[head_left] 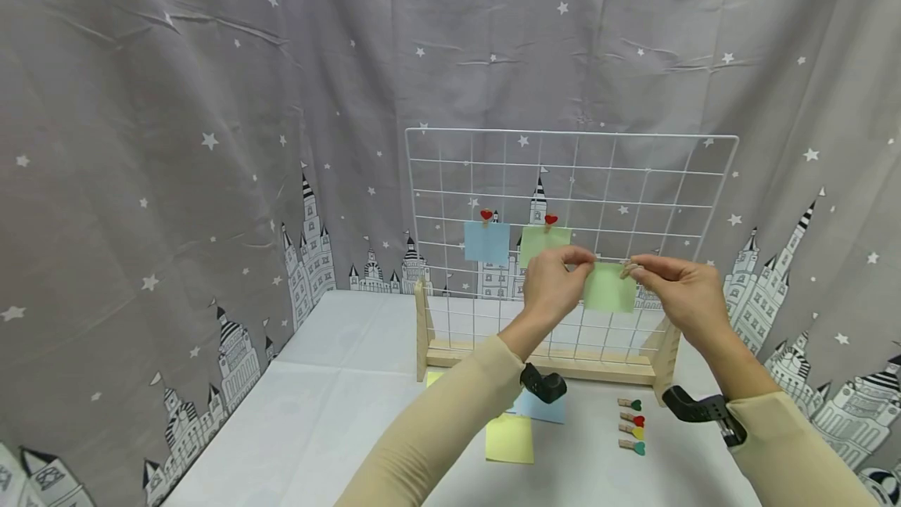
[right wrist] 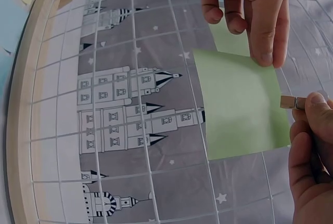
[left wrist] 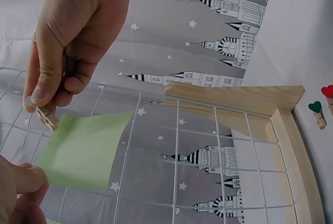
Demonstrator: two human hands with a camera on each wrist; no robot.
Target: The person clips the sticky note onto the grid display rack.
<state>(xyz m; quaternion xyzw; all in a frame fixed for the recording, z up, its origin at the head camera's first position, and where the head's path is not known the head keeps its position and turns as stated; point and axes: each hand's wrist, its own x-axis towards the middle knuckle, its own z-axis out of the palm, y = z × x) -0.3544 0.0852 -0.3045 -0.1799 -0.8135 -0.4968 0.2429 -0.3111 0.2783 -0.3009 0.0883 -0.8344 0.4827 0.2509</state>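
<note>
My left hand (head_left: 556, 282) pinches the upper left corner of a green square paper note (head_left: 609, 289) against the front of a white wire grid (head_left: 572, 132). My right hand (head_left: 688, 300) pinches a small wooden clothespin (right wrist: 290, 102) at the note's upper right corner. In the left wrist view the clothespin's tip meets the note's edge; whether it also grips a wire cannot be told. Farther left, a blue note (head_left: 486, 242) and another green note (head_left: 540, 238) hang from the grid under clothespins with red hearts.
The grid stands in a wooden base (head_left: 563, 364) on a white table. In front lie several heart clothespins (head_left: 632, 430) in a column at right, a yellow note (head_left: 510, 440) and a blue note (head_left: 547, 408), partly behind my left sleeve. A grey curtain (head_left: 338, 84) hangs behind.
</note>
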